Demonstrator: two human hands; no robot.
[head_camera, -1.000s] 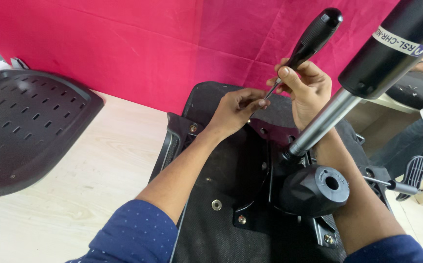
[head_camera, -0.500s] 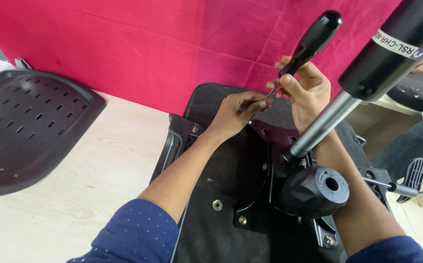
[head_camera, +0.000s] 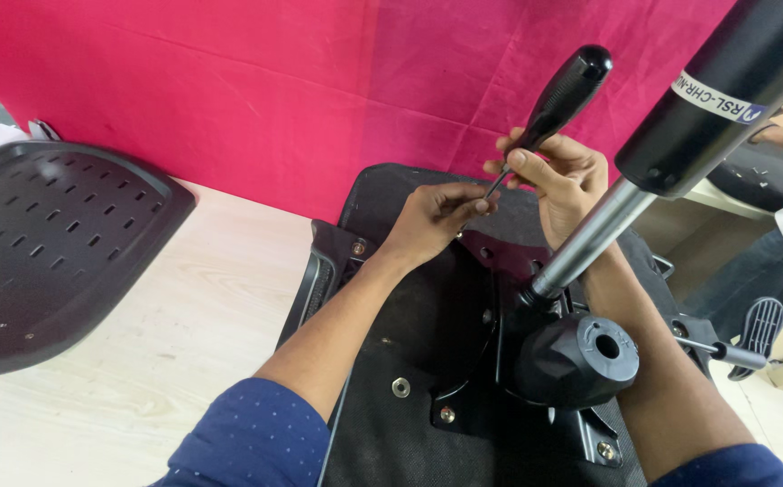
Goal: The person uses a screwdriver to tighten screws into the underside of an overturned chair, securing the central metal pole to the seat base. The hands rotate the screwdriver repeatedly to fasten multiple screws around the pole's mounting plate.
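On the upturned seat (head_camera: pixel 409 361) — one screwdriver (head_camera: pixel 558 99) gripped in our right hand (head_camera: pixel 558 185), our left hand (head_camera: pixel 432 216) pinching its tip; one gas cylinder (head_camera: pixel 662 153) right.

The scene is bright and evenly lit, seemingly from overhead, with soft, faint shadows under the arms on the pale wooden table (head_camera: pixel 112 379). The pink cloth backdrop (head_camera: pixel 256 99) looks saturated and shows gentle folds. A dull sheen runs along the gas-lift cylinder (head_camera: pixel 725 90), which looms large and slightly soft near the lens. Straight lines bend toward the frame edges.
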